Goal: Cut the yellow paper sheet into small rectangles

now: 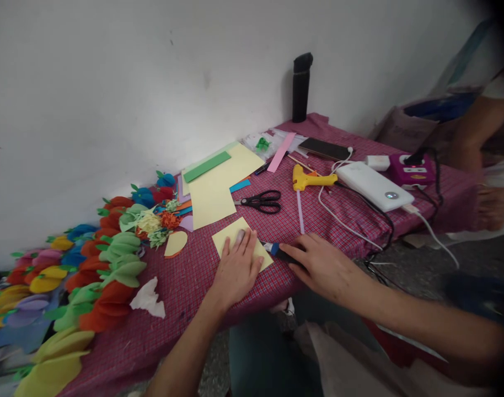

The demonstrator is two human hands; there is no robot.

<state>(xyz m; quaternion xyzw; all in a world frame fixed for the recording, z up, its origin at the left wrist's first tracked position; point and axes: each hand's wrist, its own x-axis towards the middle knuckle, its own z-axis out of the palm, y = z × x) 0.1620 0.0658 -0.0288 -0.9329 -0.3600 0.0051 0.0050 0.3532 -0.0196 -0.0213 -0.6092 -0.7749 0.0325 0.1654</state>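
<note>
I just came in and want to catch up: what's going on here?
A person's left hand is spread flat on a small pale yellow sheet. The right hand grips what looks like a black-and-blue cutter, its tip at the sheet's right side. Beyond them, the black-handled scissors and a yellow glue gun lie on the checked cloth. Colourful paper shapes crowd the left side.

Location type: handicraft work area. Indicators: 1 table (180,292) with checked cloth, set along a plain wall (111,82); multicoloured folded-paper ornaments (122,251); paper sheets (213,201); scissors (263,202); 1 cutter (274,248); 1 yellow glue gun (310,180).
</note>
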